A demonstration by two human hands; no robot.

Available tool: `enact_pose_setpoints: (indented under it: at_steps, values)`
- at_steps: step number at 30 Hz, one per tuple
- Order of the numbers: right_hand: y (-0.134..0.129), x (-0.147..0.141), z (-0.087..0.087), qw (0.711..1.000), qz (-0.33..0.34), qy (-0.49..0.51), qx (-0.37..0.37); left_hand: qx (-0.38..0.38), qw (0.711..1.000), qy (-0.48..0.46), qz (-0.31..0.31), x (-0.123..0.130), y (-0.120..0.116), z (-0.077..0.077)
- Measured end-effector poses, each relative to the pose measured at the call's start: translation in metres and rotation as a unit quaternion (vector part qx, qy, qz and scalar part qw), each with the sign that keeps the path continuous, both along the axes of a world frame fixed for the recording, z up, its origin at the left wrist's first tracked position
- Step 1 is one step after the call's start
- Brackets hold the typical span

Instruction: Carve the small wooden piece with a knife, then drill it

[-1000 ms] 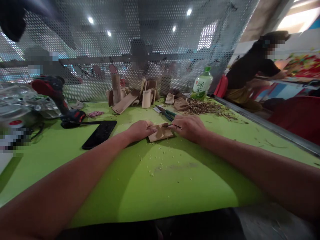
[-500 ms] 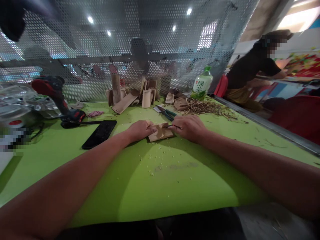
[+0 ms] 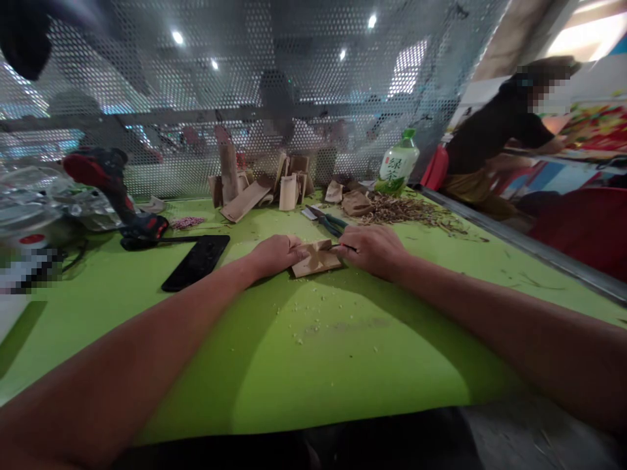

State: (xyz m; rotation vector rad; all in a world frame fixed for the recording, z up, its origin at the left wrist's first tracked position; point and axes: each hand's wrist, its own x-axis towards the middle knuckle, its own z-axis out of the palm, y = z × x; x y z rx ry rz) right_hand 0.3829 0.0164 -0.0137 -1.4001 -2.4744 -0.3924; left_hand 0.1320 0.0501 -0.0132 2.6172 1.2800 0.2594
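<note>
A flat tan wooden piece [image 3: 316,263] lies on the green tabletop [image 3: 343,378], with a small wooden block [image 3: 322,245] at its back edge. My left hand [image 3: 275,254] is closed on the left end of the flat piece, thumb on top. My right hand [image 3: 369,250] is closed around a thin dark tool whose tip reaches toward the block; its kind is hidden by the fingers. Just behind the right hand lie green-handled pliers [image 3: 333,224]. Pale crumbs [image 3: 298,338] are scattered in front of the wooden piece.
A black phone [image 3: 196,263] and a cordless drill [image 3: 115,196] stand to the left. Bamboo pieces [image 3: 245,201] lean at the back by a perforated metal screen [image 3: 313,78]. A green tea bottle [image 3: 398,163] and brown shavings [image 3: 404,212] are back right. Another person [image 3: 490,130] sits beyond the table's right edge.
The view has shifted very slightly. Both hands keep their hold on the wooden piece and the thin tool, with no clear movement.
</note>
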Motion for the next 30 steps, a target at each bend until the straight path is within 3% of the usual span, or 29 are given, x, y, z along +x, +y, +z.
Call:
enact_pose_setpoints:
  at_steps: [7,13,20,26,30]
  values:
    - [-0.008,0.012,0.006,0.991,0.133,0.003,-0.032,0.001,1.000,-0.006,-0.001,-0.001,0.001,-0.002]
    - [-0.001,0.005,0.003,1.000,0.022,0.012,-0.007,0.006,1.000,-0.008,-0.002,-0.001,0.002,-0.002]
    - [-0.004,0.013,0.006,0.991,0.123,0.001,-0.047,0.004,1.000,-0.007,-0.001,-0.002,0.002,-0.003]
    - [-0.002,0.010,0.006,0.998,0.043,-0.001,-0.035,0.005,1.000,-0.011,0.000,-0.002,0.002,-0.004]
    - [-0.005,0.012,0.008,0.992,0.117,-0.012,-0.052,0.003,1.000,-0.011,-0.002,-0.001,-0.001,-0.001]
